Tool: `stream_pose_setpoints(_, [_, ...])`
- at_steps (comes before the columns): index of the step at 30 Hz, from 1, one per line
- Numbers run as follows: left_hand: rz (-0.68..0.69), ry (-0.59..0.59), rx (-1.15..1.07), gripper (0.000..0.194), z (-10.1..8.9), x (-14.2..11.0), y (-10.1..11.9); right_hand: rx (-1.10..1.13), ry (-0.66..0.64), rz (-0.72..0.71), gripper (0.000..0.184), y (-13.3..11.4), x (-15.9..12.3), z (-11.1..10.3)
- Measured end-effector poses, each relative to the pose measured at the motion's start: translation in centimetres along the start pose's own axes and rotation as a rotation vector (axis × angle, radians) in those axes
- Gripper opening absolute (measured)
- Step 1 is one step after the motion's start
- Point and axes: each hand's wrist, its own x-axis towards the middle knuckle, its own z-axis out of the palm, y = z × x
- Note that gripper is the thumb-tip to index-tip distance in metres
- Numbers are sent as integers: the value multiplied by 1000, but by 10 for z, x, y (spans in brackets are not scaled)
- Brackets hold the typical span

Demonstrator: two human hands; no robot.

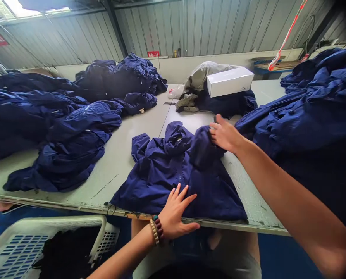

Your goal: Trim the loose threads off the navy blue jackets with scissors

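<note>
Navy under the splayed fingers of the left hand (174, 217), the jacket (158, 182) lies at the near edge of the table (111, 164). The right hand (225, 133), stretched forward, is at its sleeve (201, 149); whether it pinches, I cannot tell. Crumpled heaps (71, 135) crowd both sides, and a box (230, 82) sits on garments (231, 102) beyond the right hand. Pale and scuffed, the table has a basket (74, 221) below and a ribbed wall (158, 31) behind.

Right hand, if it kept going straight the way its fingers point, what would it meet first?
The bunched navy sleeve, which the right hand seems to be touching. Past that, the line runs roughly toward the hood, though blur and depth make this uncertain.
</note>
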Motion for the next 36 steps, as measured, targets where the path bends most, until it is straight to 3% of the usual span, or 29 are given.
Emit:
stream_pose_setpoints(3, [7, 53, -80, 71, -1, 3, 14, -436, -73, -146, 86, 25, -7, 20])
stream_pose_setpoints(6, [63, 142, -18, 57, -9, -5, 7, -845, -16, -253, 75, 89, -63, 13])
stream_pose_setpoints(10, [15, 221, 209, 68, -24, -16, -37, -1117, 146, -191, 68, 187, -152, -17])
stream_pose_setpoints(13, [-19, 137, 293, 88, -29, -6, -71, -1258, 188, -198, 70, 227, -180, -36])
stream_pose_setpoints(17, [0, 94, 322, 91, -29, 38, -87, -1305, 225, -176, 66, 227, -158, -60])
stream_pose_setpoints(22, [-15, 95, 326, 78, -31, 92, -76, -1158, 288, -175, 59, 209, -120, -90])
stream_pose_setpoints(27, [41, 170, 280, 59, -16, 77, -58, -1029, 530, -197, 57, 211, -139, -92])
stream_pose_setpoints(31, [25, 197, 297, 61, -7, 56, -56, -1161, 501, -157, 54, 223, -160, -85])
stream_pose_setpoints(36, [16, 180, 312, 62, -9, 52, -51, -1196, 518, -168, 52, 231, -161, -82])
